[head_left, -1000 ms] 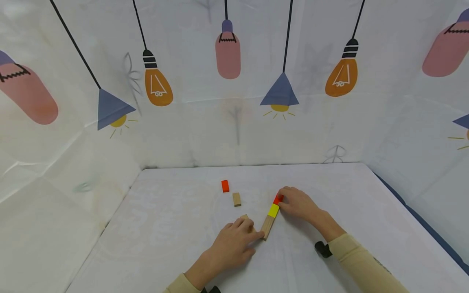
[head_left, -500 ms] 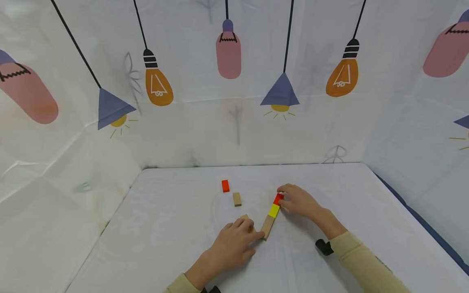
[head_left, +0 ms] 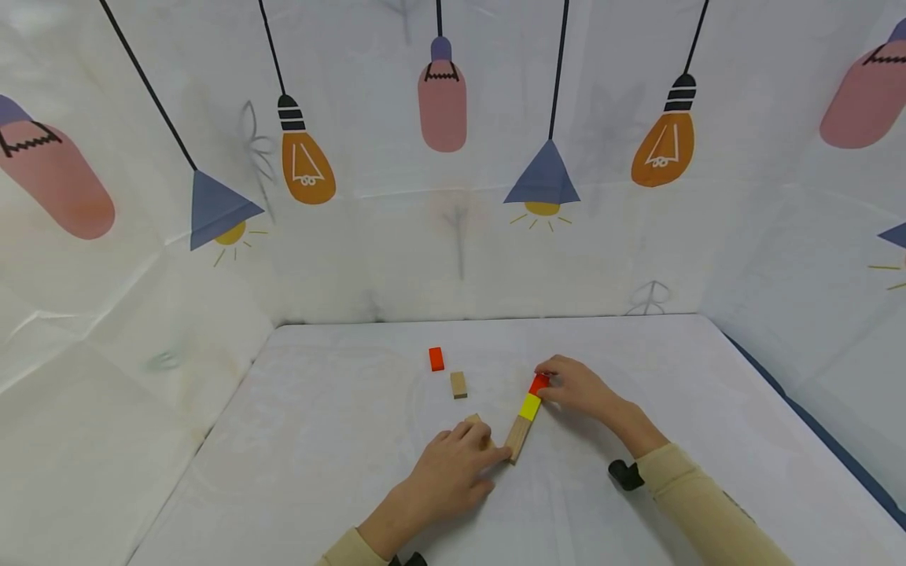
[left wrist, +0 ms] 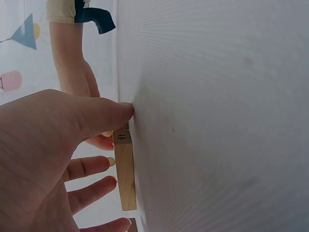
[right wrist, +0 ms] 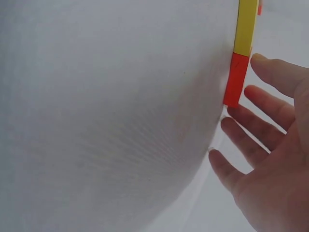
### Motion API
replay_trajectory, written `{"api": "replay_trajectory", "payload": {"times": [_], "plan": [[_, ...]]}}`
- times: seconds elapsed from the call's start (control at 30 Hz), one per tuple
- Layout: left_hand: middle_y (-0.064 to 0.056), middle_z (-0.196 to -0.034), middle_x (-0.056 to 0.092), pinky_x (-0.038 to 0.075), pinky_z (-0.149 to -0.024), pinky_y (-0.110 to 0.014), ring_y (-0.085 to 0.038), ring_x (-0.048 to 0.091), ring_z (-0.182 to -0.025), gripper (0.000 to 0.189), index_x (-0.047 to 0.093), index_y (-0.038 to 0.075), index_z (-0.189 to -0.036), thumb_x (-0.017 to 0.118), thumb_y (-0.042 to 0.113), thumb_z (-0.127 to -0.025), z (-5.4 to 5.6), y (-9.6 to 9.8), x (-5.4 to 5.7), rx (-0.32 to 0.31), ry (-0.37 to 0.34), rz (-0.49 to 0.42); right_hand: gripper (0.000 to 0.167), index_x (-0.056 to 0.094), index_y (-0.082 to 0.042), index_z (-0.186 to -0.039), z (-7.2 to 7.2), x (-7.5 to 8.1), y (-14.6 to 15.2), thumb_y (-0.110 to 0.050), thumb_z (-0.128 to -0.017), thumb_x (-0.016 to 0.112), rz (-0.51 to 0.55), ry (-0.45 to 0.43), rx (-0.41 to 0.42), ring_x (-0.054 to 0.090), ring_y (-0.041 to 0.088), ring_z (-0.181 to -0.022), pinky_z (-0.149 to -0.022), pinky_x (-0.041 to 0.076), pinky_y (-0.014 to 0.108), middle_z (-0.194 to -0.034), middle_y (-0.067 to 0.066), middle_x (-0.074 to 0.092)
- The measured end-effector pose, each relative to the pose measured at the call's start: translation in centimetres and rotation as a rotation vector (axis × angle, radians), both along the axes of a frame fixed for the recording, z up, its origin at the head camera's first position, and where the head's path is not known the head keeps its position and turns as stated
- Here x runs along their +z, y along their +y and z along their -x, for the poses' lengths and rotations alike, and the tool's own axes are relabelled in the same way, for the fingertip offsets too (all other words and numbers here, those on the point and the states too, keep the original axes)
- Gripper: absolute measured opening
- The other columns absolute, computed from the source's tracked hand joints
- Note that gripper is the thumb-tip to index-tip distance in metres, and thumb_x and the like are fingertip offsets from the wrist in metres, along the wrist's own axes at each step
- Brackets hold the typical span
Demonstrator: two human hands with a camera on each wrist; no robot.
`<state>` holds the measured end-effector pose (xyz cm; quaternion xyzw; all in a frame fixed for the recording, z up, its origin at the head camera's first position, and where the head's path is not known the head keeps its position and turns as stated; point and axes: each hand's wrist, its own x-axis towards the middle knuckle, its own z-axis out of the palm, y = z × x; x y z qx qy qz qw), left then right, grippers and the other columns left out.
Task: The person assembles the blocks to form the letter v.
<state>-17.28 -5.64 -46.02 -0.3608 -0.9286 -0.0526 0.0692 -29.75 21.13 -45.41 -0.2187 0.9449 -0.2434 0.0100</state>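
Observation:
A row of blocks slants across the table: a plain wooden block [head_left: 519, 437] at the near end, a yellow block [head_left: 528, 407], then a red block [head_left: 539, 384] at the far end. My right hand [head_left: 583, 391] is at the red block, its fingers spread and slightly bent by the block's side and far end. My left hand [head_left: 447, 475] lies low over the table, with one fingertip at the row's near end. Its other fingers partly hide a second wooden block, marked 48 [left wrist: 124, 169], whose side faces the fingertips in the left wrist view.
Beyond the left hand lie a separate wooden block [head_left: 458, 385] and, farther back, another red block [head_left: 436, 359]. The white table [head_left: 318, 440] meets a printed cloth backdrop [head_left: 375, 259] at its back edge.
The right hand's fingers have loosened and lifted slightly at the red block, so more of the block shows. The left hand and the row stay put.

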Motion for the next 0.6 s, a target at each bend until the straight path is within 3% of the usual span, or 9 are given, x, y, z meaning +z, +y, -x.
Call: {"api": "replay_trajectory", "payload": {"times": [0.6], "plan": [[0.006, -0.118, 0.054, 0.049, -0.078, -0.026, -0.011, 0.047, -0.110, 0.045, 0.060, 0.040, -0.134, 0.071, 0.036, -0.090, 0.79, -0.40, -0.60, -0.038, -0.004, 0.009, 0.025, 0.072, -0.006, -0.111, 0.34, -0.36, 0.26, -0.014, -0.087, 0.073, 0.059, -0.015, -0.010, 0.058, 0.023, -0.099, -0.092, 0.051, 0.045, -0.107, 0.005, 0.068]]}}
